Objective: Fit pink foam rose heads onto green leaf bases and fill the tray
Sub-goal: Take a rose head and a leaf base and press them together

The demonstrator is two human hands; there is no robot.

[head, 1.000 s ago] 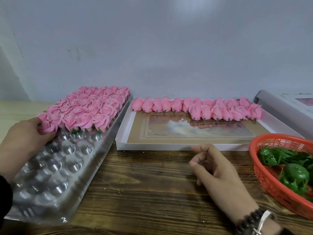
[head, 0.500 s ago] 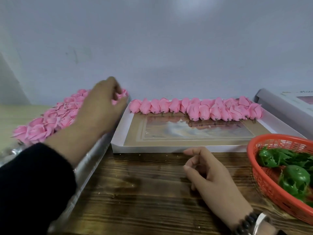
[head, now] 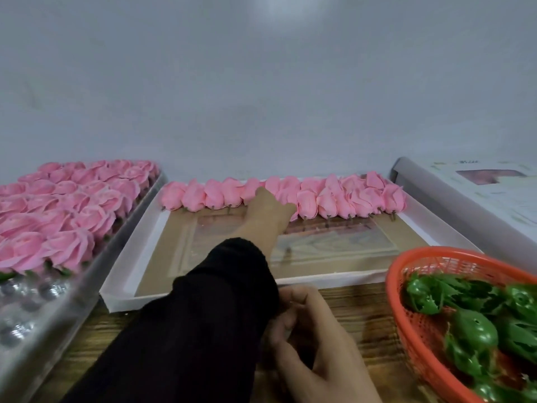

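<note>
Although most of your clear plastic tray (head: 43, 321) already carries finished pink roses (head: 66, 205) sitting on their green bases, the near rows of its cups are bare, so I judge the job well past halfway with a few rows left to fill. Your supply is at hand: a single line of loose rose heads (head: 334, 199) lies along the far edge of the white box lid (head: 139, 237) in the middle, and the leaf bases (head: 470, 327) sit heaped in the orange basket (head: 406, 274) at your right. Your left hand (head: 268, 212) is stretched across the lid with its fingertips in among that line of heads, near its middle; whether the fingers have closed on one I cannot tell, since the hand's back hides them. Your right hand (head: 313, 341) rests on the wooden table (head: 357, 303) just in front of the lid, partly under your left sleeve (head: 203, 315), fingers loosely curled and holding nothing I can see. The basket lies just beside that right hand, while the tray's bare cups wait well apart to your left.
</note>
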